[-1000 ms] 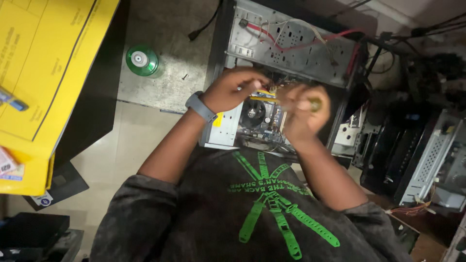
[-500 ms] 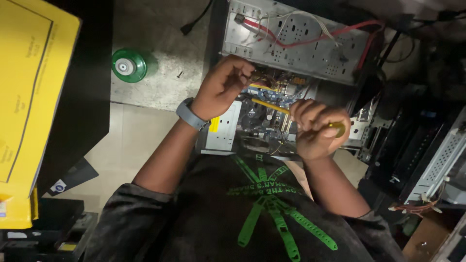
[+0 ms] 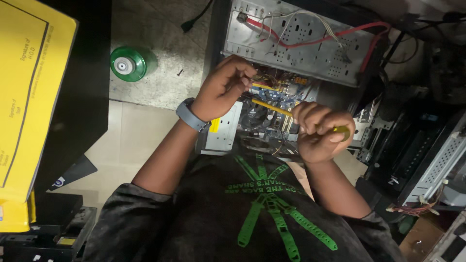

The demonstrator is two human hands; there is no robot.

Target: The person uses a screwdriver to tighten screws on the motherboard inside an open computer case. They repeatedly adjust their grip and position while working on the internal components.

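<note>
- Screwdriver (image 3: 272, 107): yellow shaft, yellow-green handle end showing at the thumb side of my right hand. Long axis runs diagonally, handle low and right, tip up and left, pointing into the open case toward my left fingertips. It sits over the blue board, just above it; whether the tip touches anything I cannot tell.
- Right hand (image 3: 320, 131): closed in a full fist round the handle, the sort of wrap that gives turning force, I judge.
- Left hand (image 3: 224, 88): fingers pinched narrow near the tip end, seemingly steadying the tip or something small there; what it holds I cannot make out. Grey watch (image 3: 191, 114) on that wrist.
- Board (image 3: 272, 97): blue, lying flat inside the case, partly hidden by both hands.
- Case (image 3: 296, 48): on its side, panel off, which leaves the inside reachable from above; red and white cables (image 3: 340, 31) loop across the perforated metal.
- Bottle (image 3: 130, 63): green, on the floor, well apart to the left.
- Folder (image 3: 29, 97): yellow, far left edge.
- Other cases (image 3: 427, 160): stacked at right.
</note>
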